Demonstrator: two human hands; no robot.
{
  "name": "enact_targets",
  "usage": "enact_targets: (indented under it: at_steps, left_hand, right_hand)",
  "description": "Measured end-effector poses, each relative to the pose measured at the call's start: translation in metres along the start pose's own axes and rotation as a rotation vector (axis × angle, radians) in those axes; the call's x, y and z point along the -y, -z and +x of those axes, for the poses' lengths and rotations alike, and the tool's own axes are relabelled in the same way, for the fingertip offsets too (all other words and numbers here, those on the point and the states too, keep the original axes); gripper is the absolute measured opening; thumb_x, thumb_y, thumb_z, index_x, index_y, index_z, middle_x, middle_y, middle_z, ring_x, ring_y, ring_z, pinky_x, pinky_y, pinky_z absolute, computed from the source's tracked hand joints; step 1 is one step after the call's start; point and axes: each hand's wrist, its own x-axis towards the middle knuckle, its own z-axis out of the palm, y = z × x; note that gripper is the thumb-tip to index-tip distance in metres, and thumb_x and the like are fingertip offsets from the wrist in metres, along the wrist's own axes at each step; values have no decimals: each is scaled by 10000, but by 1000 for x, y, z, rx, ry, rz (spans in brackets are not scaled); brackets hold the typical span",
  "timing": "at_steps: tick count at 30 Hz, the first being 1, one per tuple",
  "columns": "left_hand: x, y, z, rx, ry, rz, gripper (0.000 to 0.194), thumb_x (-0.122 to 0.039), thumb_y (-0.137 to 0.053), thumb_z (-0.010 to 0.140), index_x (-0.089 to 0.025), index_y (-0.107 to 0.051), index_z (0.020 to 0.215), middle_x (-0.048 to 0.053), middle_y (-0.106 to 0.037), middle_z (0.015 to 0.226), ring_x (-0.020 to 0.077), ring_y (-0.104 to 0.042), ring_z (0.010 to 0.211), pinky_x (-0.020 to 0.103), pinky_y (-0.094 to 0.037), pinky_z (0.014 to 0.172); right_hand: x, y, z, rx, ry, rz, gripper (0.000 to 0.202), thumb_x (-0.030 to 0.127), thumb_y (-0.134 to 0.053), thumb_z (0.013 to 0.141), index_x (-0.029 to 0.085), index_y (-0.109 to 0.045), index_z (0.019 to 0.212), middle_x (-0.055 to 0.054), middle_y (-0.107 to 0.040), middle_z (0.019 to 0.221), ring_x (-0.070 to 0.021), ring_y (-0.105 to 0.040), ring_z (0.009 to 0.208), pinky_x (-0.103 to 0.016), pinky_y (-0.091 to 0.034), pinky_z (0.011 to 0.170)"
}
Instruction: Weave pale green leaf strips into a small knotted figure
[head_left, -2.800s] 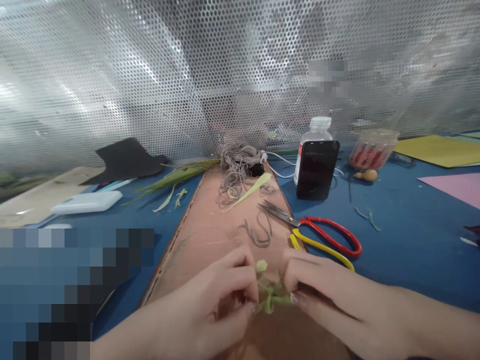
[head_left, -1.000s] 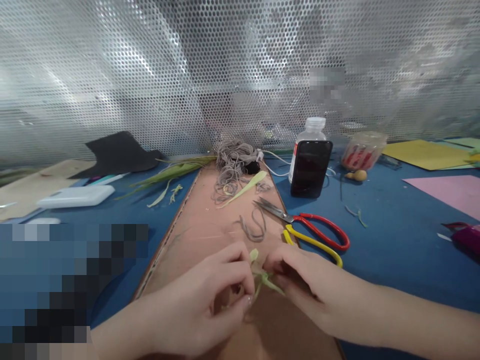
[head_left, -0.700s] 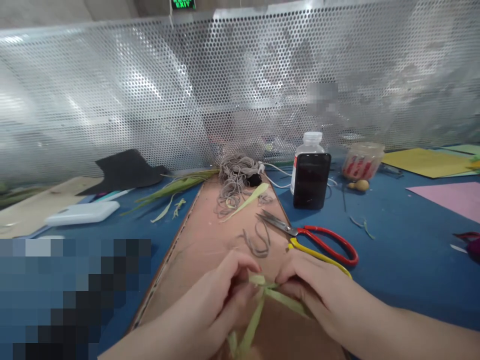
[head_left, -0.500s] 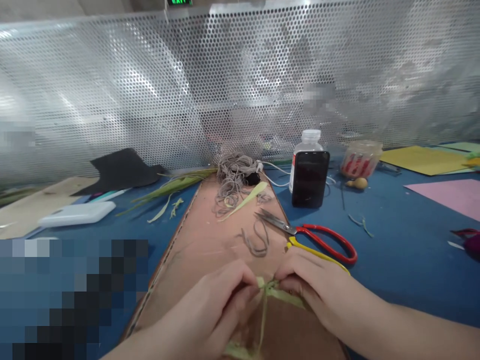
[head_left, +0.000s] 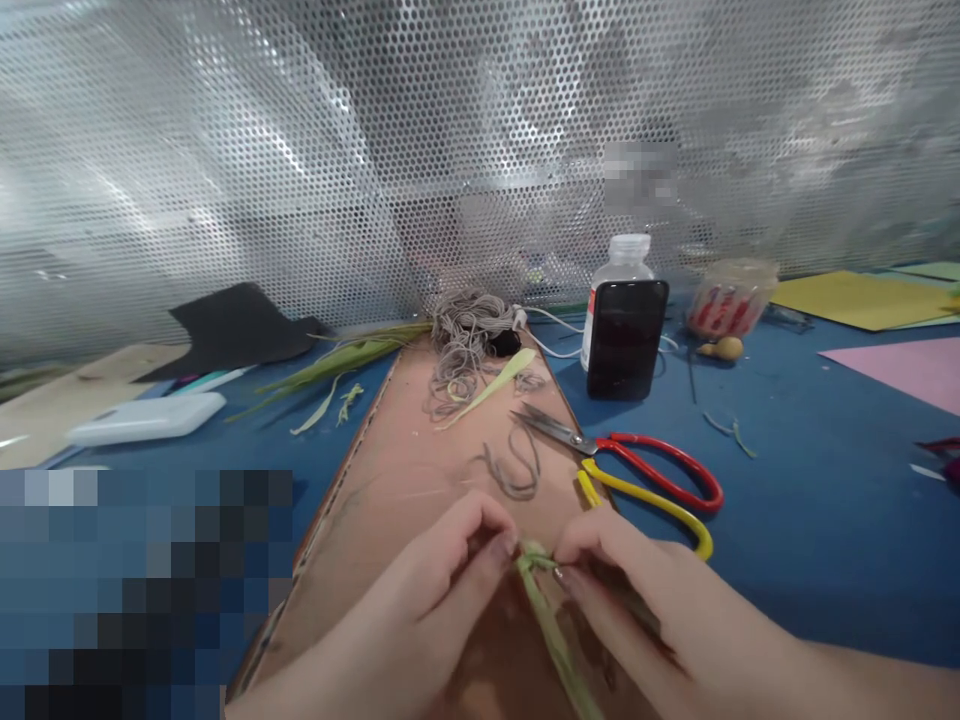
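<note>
A pale green leaf strip with a small knot or fold at its top hangs between my hands above the brown cardboard. My left hand pinches at the left side of the knot, thumb against forefinger. From the right, my right hand grips a short green end between thumb and forefinger. Just beyond them lie scissors with one red and one yellow handle, blades apart, and a loose loop of grey cord.
Tangled grey cord lies at the cardboard's far end beside a leaf piece. A black phone leans on a bottle. Green leaves, a white device and black sheet are left; a jar stands right.
The view has tilted down slightly. The leaf strip has turned and now hangs down toward me between my hands, which remain close together at the knot.
</note>
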Motion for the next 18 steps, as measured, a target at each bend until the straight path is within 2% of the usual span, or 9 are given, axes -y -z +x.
enact_targets:
  at_steps: [2,4,7,10,12,18]
  left_hand:
    - [0,-5,0,18,25,-156,252,-413,-324,891,-190,-404,804,-38,-480,661,92,-469,621,208,-408,604]
    - [1,-10,0,-3,61,-247,271,-444,-312,884,-196,-387,806,-58,-449,565,80,-448,493,194,-392,504]
    - [1,-16,-2,-91,71,-173,299,-487,-342,859,-199,-395,798,-80,-385,501,60,-362,398,169,-330,422]
    - [1,-17,-5,-101,41,-74,325,-517,-347,843,-200,-399,796,-81,-365,502,61,-344,407,170,-316,419]
    - [0,-17,-6,-101,26,-13,332,-521,-319,849,-201,-400,813,-77,-369,497,66,-343,404,173,-300,407]
    - [1,-16,-5,-123,-32,88,266,-452,-314,866,-205,-405,829,-77,-382,477,74,-365,404,177,-287,406]
  right_hand:
    - [1,-4,1,-24,-71,143,92,227,-354,871,210,-418,807,12,-510,677,-106,-480,588,-213,-393,522]
    - [0,-8,3,-31,-160,333,113,274,-367,880,209,-420,804,15,-505,693,-104,-491,626,-214,-409,563]
    - [-3,-13,8,-34,-243,664,187,378,-463,841,198,-425,814,7,-520,746,-115,-526,729,-237,-429,661]
    - [-8,-15,12,0,-225,931,396,445,-640,698,192,-418,907,-6,-560,788,-134,-564,771,-271,-434,713]
    - [-12,-15,14,36,-215,1025,502,406,-716,629,195,-413,969,3,-577,763,-129,-583,730,-275,-439,698]
    - [-16,-19,12,46,-225,1166,616,299,-774,574,210,-413,1065,41,-561,717,-87,-563,645,-233,-443,634]
